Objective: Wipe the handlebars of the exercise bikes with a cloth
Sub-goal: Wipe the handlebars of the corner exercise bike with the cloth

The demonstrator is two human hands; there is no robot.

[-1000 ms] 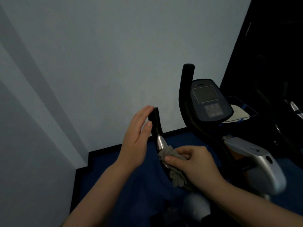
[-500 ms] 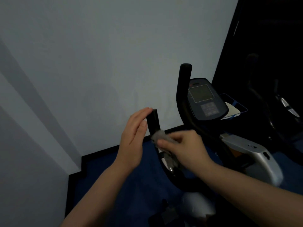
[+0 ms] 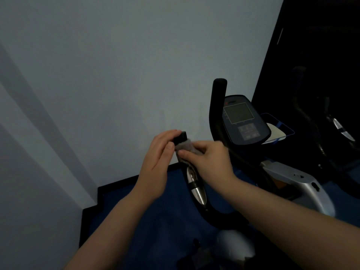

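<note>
My right hand [image 3: 211, 162] was clenched around the grey cloth [image 3: 185, 146], pressing it against the upper part of the near handlebar [image 3: 194, 184], just below its black tip [image 3: 180, 137]. The cloth was bunched under my right fingers [image 3: 191, 152], wrapped about the bar, with a little of it hanging down over the chrome section. My left hand [image 3: 157, 162] stood at nine o'clock of that bar, its fingers [image 3: 167, 134] straight and loose, gripping nothing, the fingertips touching the black tip from the side. My two hands were nearly touching, with the bar between them.

The bar curved down from the cloth through its shiny part toward six o'clock, then swept toward three o'clock into the bike frame. The far handlebar [image 3: 217, 106] rose upright at one o'clock from my hands, its rounded top clear of everything. Just beside it, toward three o'clock, sat the console [image 3: 242, 121] with its dim screen and keypad. The silver housing [image 3: 303, 184] of the bike lay at four o'clock. A second bike [image 3: 335, 123] stood in the dark at two to three o'clock, hard to make out. The blue floor [image 3: 155, 221] lay below, the pale wall [image 3: 116, 75] ahead.
</note>
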